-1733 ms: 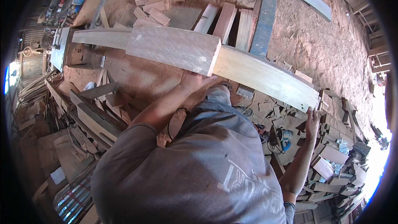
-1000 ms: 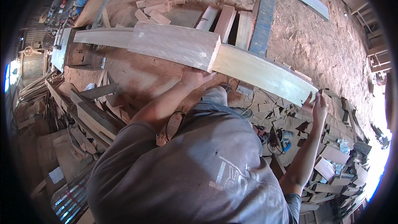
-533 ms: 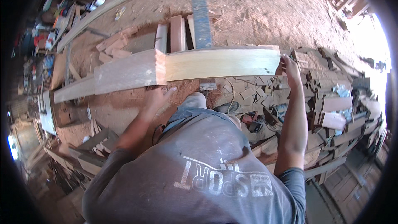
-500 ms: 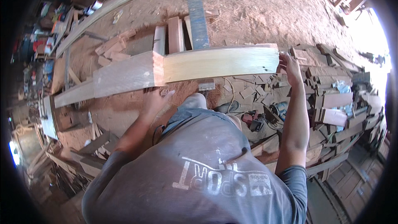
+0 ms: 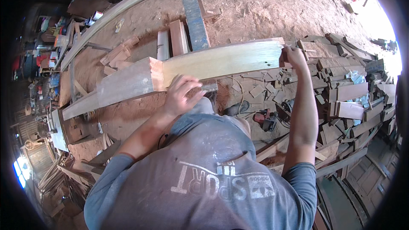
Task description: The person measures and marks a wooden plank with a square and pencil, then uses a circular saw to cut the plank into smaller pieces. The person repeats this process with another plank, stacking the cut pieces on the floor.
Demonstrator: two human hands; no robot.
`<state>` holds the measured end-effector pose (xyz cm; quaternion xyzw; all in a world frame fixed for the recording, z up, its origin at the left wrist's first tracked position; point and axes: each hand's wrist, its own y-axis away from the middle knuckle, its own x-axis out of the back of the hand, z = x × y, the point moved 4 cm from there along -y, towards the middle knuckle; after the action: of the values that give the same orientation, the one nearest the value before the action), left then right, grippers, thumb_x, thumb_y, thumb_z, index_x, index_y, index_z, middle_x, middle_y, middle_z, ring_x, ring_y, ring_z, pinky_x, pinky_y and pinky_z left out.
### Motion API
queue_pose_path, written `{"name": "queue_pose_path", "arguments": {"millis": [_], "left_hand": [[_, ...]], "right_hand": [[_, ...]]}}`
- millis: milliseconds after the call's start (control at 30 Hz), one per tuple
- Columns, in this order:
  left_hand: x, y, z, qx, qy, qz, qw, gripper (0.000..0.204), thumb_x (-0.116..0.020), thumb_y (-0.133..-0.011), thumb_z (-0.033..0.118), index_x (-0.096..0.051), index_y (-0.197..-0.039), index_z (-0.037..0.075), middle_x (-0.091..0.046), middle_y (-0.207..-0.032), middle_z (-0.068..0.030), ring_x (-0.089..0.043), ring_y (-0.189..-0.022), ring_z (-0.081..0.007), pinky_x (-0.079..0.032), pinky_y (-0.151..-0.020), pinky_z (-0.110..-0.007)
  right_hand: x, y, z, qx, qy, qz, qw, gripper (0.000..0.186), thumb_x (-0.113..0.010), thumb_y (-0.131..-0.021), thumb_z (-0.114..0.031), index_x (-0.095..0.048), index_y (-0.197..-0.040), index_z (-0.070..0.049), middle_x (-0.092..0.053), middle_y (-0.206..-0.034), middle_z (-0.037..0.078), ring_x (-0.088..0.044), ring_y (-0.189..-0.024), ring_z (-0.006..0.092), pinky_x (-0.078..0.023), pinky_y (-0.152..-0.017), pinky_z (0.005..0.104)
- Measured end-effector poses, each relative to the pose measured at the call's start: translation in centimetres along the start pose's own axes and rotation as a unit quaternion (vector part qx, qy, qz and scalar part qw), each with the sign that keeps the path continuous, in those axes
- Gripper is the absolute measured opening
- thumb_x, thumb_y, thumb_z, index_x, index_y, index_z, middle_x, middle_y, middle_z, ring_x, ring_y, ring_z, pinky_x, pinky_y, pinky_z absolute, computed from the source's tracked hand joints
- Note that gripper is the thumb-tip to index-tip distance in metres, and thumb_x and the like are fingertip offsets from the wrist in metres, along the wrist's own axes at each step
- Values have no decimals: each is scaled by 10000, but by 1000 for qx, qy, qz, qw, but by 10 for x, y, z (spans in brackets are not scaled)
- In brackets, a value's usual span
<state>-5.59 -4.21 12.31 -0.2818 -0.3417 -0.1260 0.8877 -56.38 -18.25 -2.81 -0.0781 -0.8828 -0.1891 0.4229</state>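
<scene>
White glare burns out the upper right edge; a bright patch shows lower left. The left side is dim, the corners black; fisheye distortion bends the long plank (image 5: 123, 6).

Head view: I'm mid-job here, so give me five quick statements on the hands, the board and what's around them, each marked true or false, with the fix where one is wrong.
1. The right hand is at the right end of the long pale board. True.
2. The left hand is clenched into a fist. False: the left hand is open, with its fingers spread.
3. The thick wooden block is nearer the left hand than the right. True.
4. The red power tool rests on top of the board. False: the red power tool is down near the wood scraps.
5. A blue-grey beam shows beyond the board. True.
</scene>
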Motion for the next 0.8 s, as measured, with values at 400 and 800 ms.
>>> {"name": "queue_pose_path", "arguments": {"millis": [400,800], "left_hand": [[-122,-87,-64,38,-219,-212,952,1107,-814,-726,837,-526,-1575,188,-419,-1664,-184,-367,-1558,-428,-211,-1323,-593],[-134,-84,-70,24,-188,-218,957,1128,-897,-679,729,-468,-1580,203,-483,-1602,-182,-446,-1510,-385,-300,-1258,-595]], "right_hand": [[9,17,-44,-2,-107,-56,993,381,-620,-1113,-337,-793,-1149,1,-778,-998,71,-716,-858,142,-601,-842,302],[22,-13,39,-54,-112,-19,992,351,-663,-1055,-318,-802,-1128,-5,-781,-958,99,-741,-852,167,-588,-736,276]]}}
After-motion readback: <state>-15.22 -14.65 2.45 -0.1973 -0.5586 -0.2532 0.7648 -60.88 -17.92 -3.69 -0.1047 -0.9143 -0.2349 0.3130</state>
